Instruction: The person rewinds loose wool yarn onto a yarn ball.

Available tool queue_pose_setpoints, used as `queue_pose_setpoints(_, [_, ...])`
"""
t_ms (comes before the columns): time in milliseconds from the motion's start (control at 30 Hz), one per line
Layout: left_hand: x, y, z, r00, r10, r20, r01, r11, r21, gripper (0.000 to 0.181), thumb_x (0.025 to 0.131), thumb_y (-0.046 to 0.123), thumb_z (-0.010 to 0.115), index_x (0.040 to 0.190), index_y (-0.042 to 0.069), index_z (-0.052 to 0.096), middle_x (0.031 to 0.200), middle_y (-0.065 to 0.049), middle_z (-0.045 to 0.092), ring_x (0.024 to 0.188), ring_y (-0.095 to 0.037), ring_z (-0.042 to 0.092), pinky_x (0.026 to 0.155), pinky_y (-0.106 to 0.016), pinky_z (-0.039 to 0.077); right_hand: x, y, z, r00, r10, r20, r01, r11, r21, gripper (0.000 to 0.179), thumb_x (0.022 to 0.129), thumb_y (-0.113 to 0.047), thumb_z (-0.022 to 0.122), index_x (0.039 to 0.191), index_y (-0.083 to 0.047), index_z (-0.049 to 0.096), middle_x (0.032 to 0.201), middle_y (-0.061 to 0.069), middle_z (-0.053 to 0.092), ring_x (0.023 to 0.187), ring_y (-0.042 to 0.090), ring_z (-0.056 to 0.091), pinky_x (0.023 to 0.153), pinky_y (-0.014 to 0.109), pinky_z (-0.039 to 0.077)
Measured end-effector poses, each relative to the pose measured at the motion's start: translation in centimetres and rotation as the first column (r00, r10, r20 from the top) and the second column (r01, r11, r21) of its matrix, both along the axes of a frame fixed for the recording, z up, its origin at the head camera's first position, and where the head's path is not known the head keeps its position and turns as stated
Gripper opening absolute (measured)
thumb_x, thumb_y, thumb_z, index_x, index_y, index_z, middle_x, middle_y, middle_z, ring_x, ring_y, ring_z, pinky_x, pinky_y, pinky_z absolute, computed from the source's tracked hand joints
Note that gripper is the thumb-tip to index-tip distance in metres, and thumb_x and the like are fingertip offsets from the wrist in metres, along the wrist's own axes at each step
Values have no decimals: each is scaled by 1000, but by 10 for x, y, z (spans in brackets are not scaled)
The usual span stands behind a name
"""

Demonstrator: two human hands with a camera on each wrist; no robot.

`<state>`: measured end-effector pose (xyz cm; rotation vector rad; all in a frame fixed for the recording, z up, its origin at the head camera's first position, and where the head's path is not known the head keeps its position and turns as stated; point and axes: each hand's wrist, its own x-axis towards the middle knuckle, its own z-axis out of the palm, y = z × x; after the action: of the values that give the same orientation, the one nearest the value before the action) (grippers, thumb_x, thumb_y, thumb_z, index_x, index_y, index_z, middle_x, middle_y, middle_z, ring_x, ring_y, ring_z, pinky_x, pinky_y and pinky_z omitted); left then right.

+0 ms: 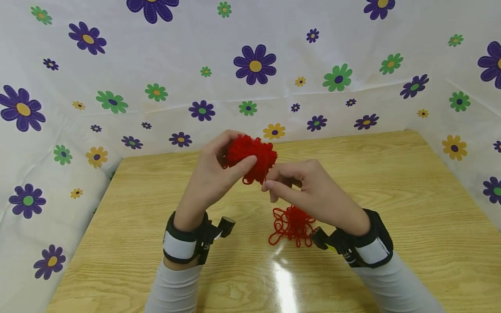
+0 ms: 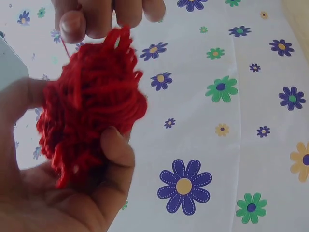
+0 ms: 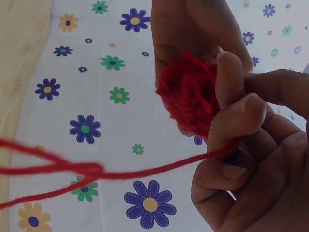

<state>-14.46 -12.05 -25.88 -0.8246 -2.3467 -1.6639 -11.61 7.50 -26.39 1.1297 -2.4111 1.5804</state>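
Gripping red yarn ball (image 1: 250,150) in left hand (image 1: 209,176) above bench (image 1: 148,213), toward far edge; pinching strand (image 3: 164,168) in right hand (image 1: 311,187); seemingly winding, well advanced; leaving loose yarn (image 1: 295,224) inside far edge unwound.

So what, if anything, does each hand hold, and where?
The left hand grips the red yarn ball round its sides; the right hand pinches a strand of yarn close to the ball.
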Motion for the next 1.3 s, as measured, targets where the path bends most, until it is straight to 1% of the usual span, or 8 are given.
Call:
queue_pose_setpoints(200, [-3,-3,-4,1000,-5,1,5,977,212,29,82,4,59,108,-4,50,102,-14,57,92,-26,56,74,-36,50,-1,-4,-1,1000,17,4,-18,1000,19,11,85,-5,57,83,-13,64,71,-2,62,59,9,47,50,27,39])
queue_pose_setpoints(367, [-9,-5,-13,999,-25,30,14,950,313,30,82,10,59,110,2,51,105,-14,56,94,-30,54,73,-38,50,-13,-5,-24,999,46,0,-46,999,30,9,87,-20,56,85,-22,65,74,-9,62,57,7,45,47,28,33])
queue_pose_setpoints(433, [-7,-5,-11,998,-45,45,27,940,340,29,83,13,58,109,3,51,105,-15,55,94,-31,54,73,-39,50,-17,-5,-31,999,48,0,-48,999,25,10,87,-24,55,86,-23,65,75,-11,63,59,7,46,46,29,33])
queue_pose_setpoints(500, [-6,-6,-10,994,-85,63,56,929,366,28,84,15,57,108,3,51,104,-17,55,94,-33,54,72,-41,50,-18,-4,-31,999,41,9,-42,999,25,10,87,-21,56,87,-21,66,75,-11,63,59,7,47,47,30,34])
queue_pose_setpoints(600, [-4,-6,-8,982,-146,121,91,924,371,28,85,17,55,109,3,50,105,-18,55,94,-34,54,74,-42,49,-19,-3,-31,999,41,28,-41,999,13,10,87,-16,56,86,-17,65,76,-9,64,64,9,51,51,29,39])
queue_pose_setpoints(800, [-2,-4,-10,944,-240,227,161,934,318,31,87,21,52,113,4,48,107,-17,54,95,-34,52,74,-40,48,-20,2,-33,997,32,70,-34,999,26,13,88,-8,51,89,-14,63,71,-5,61,64,11,53,55,29,43])
queue_pose_setpoints(1033, [-3,-5,-12,926,-279,254,216,944,248,39,87,24,54,118,2,48,107,-15,53,95,-31,52,77,-39,48,-22,7,-33,993,-33,111,30,999,28,15,87,-7,49,92,-15,60,69,-2,56,59,12,51,50,29,43])
queue_pose_setpoints(1300, [6,-4,2,908,-292,301,221,943,247,31,85,17,58,112,7,47,99,-18,58,85,-35,55,71,-41,49,-13,5,-16,987,-129,98,126,991,36,10,89,-8,50,93,-10,59,65,1,52,58,13,48,52,29,43])
